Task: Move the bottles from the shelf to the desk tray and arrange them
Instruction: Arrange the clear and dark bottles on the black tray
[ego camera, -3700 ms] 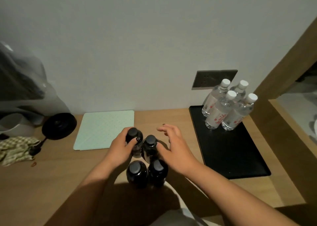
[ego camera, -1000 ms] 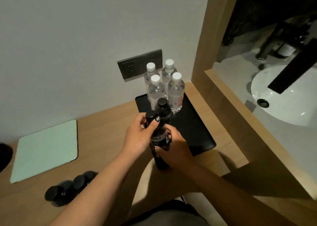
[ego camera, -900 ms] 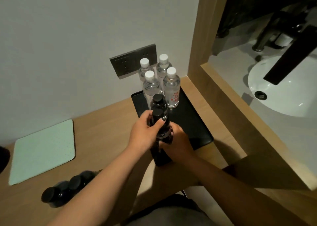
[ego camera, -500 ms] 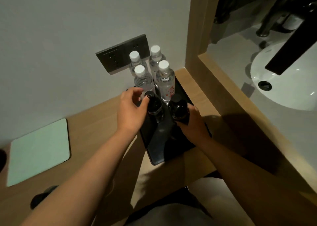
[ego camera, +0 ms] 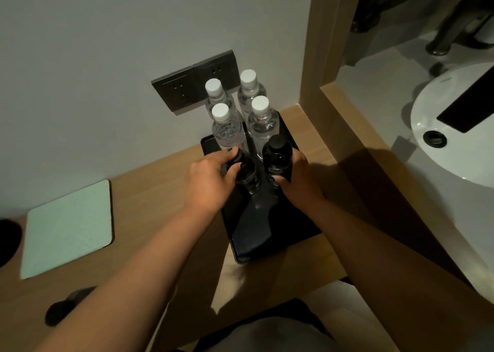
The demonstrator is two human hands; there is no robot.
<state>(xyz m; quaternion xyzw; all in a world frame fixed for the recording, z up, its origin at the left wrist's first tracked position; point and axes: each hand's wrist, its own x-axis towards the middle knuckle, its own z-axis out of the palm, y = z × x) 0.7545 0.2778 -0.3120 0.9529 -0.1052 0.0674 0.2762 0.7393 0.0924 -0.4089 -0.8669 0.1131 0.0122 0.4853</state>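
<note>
nearest, at the desk's (ego camera: 160, 191) front left: a dark bottle (ego camera: 66, 307), judged next to fetch. midway, on the black tray (ego camera: 267, 244): left hand (ego camera: 211, 183) curled round the left dark bottle (ego camera: 247, 176) near its cap, right hand (ego camera: 299, 180) gripping the right dark bottle (ego camera: 276, 157); step judged as seating both in a row. farthest: four clear bottles (ego camera: 227, 132) just behind; next, release without knocking them.

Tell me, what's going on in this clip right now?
A person is setting two dark bottles on the black tray on the desk, just in front of four clear water bottles. The left hand grips the left dark bottle and the right hand grips the right dark bottle. Another dark bottle waits at the desk's near left.
</note>
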